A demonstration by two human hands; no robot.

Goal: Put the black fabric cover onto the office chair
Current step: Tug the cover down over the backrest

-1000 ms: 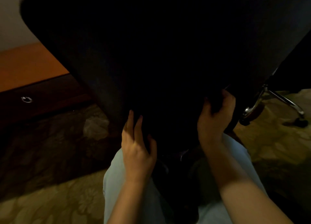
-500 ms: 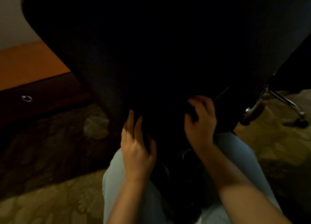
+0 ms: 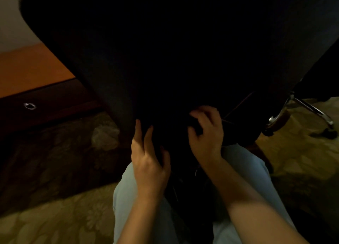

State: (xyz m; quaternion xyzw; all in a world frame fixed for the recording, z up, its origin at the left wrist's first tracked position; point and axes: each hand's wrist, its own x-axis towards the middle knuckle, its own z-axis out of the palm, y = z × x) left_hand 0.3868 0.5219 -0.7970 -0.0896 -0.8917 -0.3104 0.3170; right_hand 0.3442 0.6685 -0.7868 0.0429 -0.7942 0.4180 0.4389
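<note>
Orange-brown wooden desktop (image 3: 27,69) far left of the black office chair with chrome legs (image 3: 310,109); below it, 1 silver ring pull (image 3: 29,106) on a dark drawer front. Crumpled white wrapper (image 3: 105,135) on the carpet beside the chair's left edge. Black fabric cover (image 3: 165,51) drawn over the chair back. Left hand (image 3: 148,163): fingers straight, flat against the cover's lower edge. Right hand (image 3: 207,131): fingers curled, gripping bunched cover beneath the back.
</note>
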